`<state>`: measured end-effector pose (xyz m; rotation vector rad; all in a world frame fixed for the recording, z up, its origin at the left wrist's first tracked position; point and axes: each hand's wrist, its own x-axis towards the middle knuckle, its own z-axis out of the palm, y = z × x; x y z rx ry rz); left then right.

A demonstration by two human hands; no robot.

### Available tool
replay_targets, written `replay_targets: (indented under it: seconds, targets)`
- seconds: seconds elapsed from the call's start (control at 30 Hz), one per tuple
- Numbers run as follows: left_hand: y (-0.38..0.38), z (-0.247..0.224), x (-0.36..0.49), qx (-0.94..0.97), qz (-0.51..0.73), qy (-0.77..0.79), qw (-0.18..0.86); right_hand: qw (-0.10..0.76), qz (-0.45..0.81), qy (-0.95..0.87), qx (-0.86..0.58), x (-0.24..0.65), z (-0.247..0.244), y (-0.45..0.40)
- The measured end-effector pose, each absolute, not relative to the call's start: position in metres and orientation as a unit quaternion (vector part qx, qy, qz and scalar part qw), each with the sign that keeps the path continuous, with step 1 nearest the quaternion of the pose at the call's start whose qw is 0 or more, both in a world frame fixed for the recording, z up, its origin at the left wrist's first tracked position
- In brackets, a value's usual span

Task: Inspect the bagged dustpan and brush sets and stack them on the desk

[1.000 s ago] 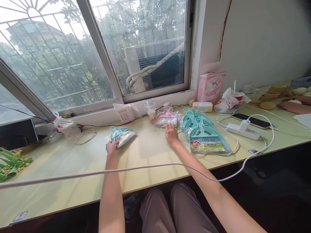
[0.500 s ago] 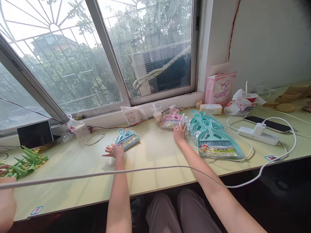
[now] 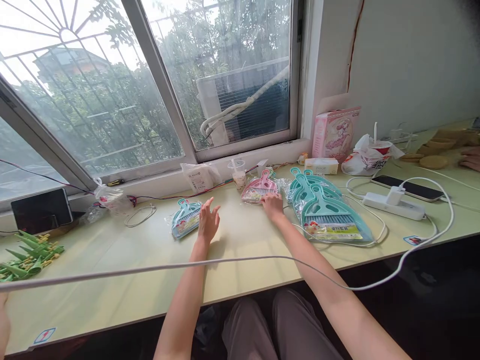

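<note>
- The pale counter runs under the window, with all the brush sets on it.
- The big pile of green dustpan and brush sets lies to the right, in shiny plastic. It looks the same as before.
- The green plant bunch is at the left end. A moment ago another person's hand was over it; now just a bit of skin shows at the edge, lower down.
- The pink dustpan and brush set lies near the middle, just in front of the plastic cup.
- The small green dustpan and brush set is left of the pink one, and it has turned a bit.
- The left hand is empty and open, fingers spread and up. It was left of the small green set; now it is by its right end. I can't tell if they touch.
- The right hand has its fingers more bent now, on the pink set's near corner. I can't tell if it grips.
</note>
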<state>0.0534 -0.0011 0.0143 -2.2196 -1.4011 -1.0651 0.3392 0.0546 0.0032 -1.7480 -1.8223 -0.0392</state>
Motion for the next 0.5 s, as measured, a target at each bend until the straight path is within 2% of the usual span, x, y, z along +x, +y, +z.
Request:
replay_targets:
  seconds: [0.13,0.2,0.3,0.4,0.5]
  targets:
    - [0.005,0.015,0.050,-0.747,-0.423,-0.501,0.112,0.432,0.142,-0.586,-0.671,0.344,0.003,0.060]
    - [0.009,0.015,0.050,-0.718,-0.470,-0.511,0.039,0.504,0.194,-0.540,-0.646,0.342,0.005,0.061]
    - [0.012,0.013,0.056,-0.653,-0.498,-0.529,-0.212,0.619,0.220,-0.502,-0.563,0.335,0.010,0.058]
    - [0.012,0.010,0.068,-0.580,-0.428,-0.476,-0.504,0.690,0.232,-0.503,-0.467,0.322,0.018,0.047]
    - [0.008,0.011,0.078,-0.490,-0.439,-0.388,-0.646,0.692,0.244,-0.552,-0.396,0.303,0.026,0.028]
